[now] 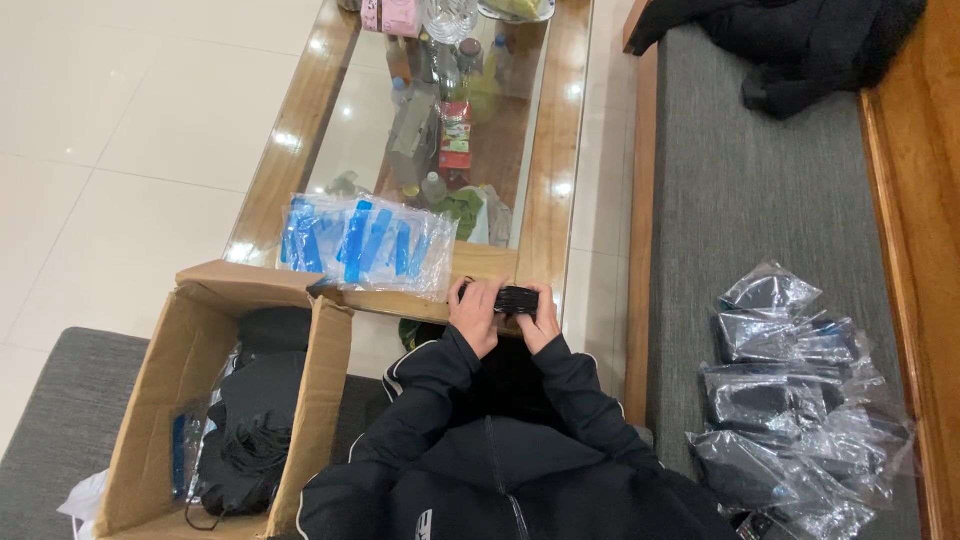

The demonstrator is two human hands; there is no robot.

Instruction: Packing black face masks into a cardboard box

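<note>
Far left of the grip: open cardboard box (180,400) on a grey cushion, flaps up, filled with dark items and black cords; a strip of blue visible along its inner left wall.

Up and left of the grip: stack of clear plastic bags with blue strips (365,245), lying on the near end of the glass-topped wooden coffee table (555,200), just beside the hands but not touching them.

At the grip: small black rectangular device (510,299), held level over the table's near wooden edge, long axis running left to right. Left hand (477,315) closed around its left end, fingers curled over the top. Right hand (540,322) closed on its right end, thumb side toward the body. Both hands wrapped firmly, no gap between fingers and device. Black sleeves with thin white piping below the wrists.

Beyond the grip, further along the table: bottles and a red packet seen through the glass, on a lower shelf.

Right of the grip, well apart: pile of clear plastic bags holding dark items (790,400) on the grey sofa seat (760,190).

Up and right, far from the grip: black garment (800,40) bunched on the same seat.
</note>
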